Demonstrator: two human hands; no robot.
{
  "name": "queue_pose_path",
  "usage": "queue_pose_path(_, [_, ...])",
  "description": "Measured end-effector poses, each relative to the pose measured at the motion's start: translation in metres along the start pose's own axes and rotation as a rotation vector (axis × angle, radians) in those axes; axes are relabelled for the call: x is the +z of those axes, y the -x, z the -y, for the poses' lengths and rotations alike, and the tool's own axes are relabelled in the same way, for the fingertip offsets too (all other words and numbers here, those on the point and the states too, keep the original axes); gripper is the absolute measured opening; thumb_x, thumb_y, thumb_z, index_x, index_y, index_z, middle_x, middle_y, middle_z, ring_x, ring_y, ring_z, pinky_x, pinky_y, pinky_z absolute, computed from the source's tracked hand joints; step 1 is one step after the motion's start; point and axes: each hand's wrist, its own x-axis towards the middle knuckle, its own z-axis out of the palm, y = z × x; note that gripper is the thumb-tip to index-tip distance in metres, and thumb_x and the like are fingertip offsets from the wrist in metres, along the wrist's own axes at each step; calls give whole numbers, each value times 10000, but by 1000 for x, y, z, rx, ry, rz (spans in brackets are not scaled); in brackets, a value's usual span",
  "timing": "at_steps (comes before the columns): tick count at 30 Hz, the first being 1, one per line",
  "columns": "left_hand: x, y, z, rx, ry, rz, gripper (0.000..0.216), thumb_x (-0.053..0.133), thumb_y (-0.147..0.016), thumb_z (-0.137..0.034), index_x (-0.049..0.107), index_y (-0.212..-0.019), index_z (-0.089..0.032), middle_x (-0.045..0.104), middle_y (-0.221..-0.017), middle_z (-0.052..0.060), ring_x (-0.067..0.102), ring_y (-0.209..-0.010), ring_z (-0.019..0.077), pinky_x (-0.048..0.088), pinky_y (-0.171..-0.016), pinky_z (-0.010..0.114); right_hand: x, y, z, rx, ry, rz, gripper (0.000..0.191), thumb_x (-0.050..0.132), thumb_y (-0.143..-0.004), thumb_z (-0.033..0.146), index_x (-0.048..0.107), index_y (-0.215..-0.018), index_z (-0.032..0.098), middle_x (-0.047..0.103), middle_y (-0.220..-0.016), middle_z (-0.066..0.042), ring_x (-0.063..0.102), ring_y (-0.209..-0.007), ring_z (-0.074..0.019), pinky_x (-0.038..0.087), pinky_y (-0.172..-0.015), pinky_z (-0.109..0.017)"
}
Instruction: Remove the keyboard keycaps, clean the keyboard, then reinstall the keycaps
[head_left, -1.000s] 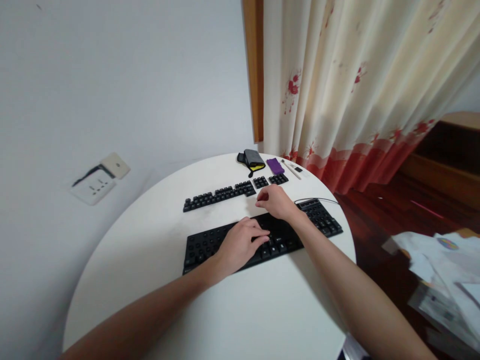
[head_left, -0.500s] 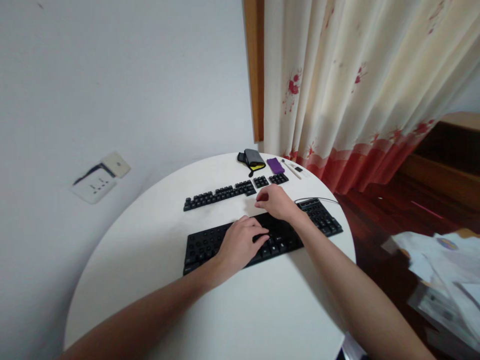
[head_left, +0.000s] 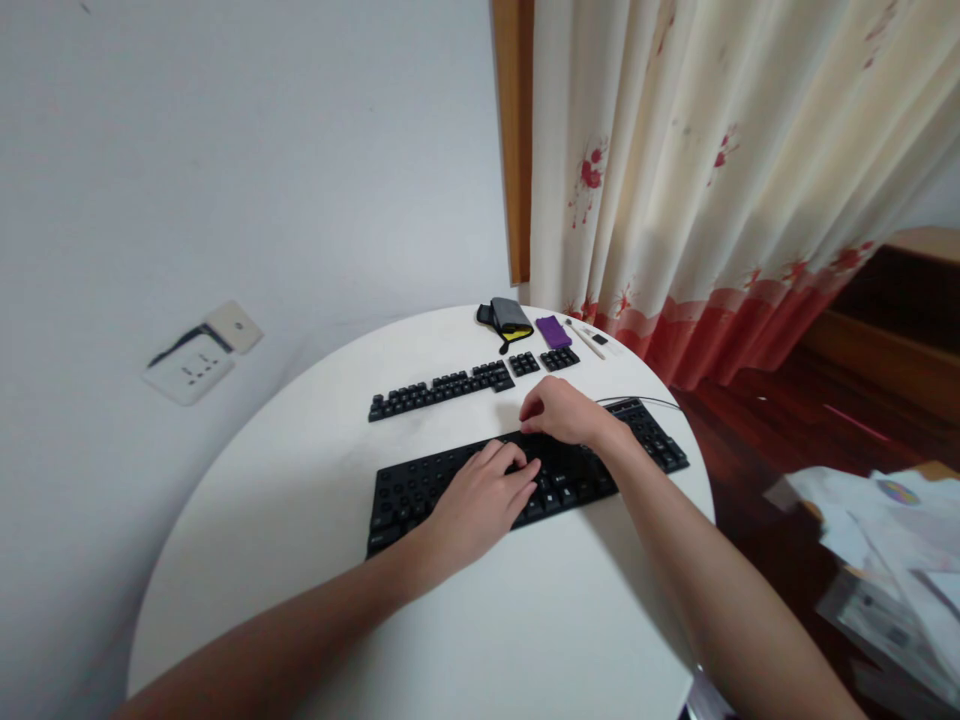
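Note:
A black keyboard (head_left: pixel 420 485) lies across the round white table (head_left: pixel 300 580). My left hand (head_left: pixel 480 495) rests flat on its middle keys with the fingers stretched out. My right hand (head_left: pixel 566 412) hovers at the keyboard's far edge, its fingertips curled and pinched together over the upper rows; what they hold is hidden. Beyond the keyboard a long row of loose black keycaps (head_left: pixel 439 388) is laid out on the table. Two small blocks of keycaps (head_left: pixel 523 363) continue the row to its right.
A grey and yellow pouch (head_left: pixel 510 318), a purple item (head_left: pixel 553 331) and a thin white stick (head_left: pixel 585 342) lie at the table's far edge. A wall socket (head_left: pixel 191 365) is at the left, a flowered curtain (head_left: pixel 712 180) behind, and papers (head_left: pixel 885 540) on the right.
My right hand has come back from near the loose keycap row to the keyboard's far edge. My left hand has shifted slightly on the keys.

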Motion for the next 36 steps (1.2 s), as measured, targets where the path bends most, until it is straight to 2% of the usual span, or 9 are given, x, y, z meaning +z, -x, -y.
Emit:
queue_pose_path(7, [-2,1,-3,3,-9,-10,304,473,-981,-234,619,-1241,-177,581,-1034,84,514,-1014,230,491,-896,378,-10,8,-1,-27,20,220,151,701,-698,161,756,-834,123,733,-714,-46,660,-659,-151,466,-588,-203])
queue_pose_path(11, [-1,3,-4,-3,-20,-12,308,479,-975,-223,606,-1251,-177,572,-1030,84,511,-1008,228,493,-883,373,-17,13,-3,36,-13,359,188,696,-686,168,742,-861,117,712,-648,-36,662,-620,-163,474,-559,-211])
queue_pose_path(17, [0,3,-5,-33,17,-3,308,498,-963,-223,614,-1245,-179,559,-1046,81,502,-1028,229,485,-897,379,-17,17,-5,124,-57,512,176,671,-659,140,730,-824,124,725,-682,-41,678,-666,-180,484,-568,-213])
queue_pose_path(24, [1,5,-4,-52,63,-28,291,508,-954,-227,644,-1211,-208,572,-1043,70,517,-1013,225,481,-886,381,-10,14,-1,82,87,514,201,689,-651,152,743,-844,140,732,-727,-33,662,-680,-167,455,-568,-200])
queue_pose_path(29, [0,4,-5,-91,101,-86,266,448,-977,-200,685,-1097,-187,614,-1008,66,539,-982,211,480,-899,381,-7,16,8,72,174,485,219,715,-660,170,742,-876,144,733,-782,-40,651,-688,-157,431,-551,-190])
queue_pose_path(36, [0,3,-5,-99,116,-94,241,455,-974,-195,694,-1004,-175,619,-972,64,551,-962,210,493,-888,379,-5,23,18,54,263,432,201,661,-665,129,739,-847,165,731,-772,-44,648,-673,-159,403,-521,-200])
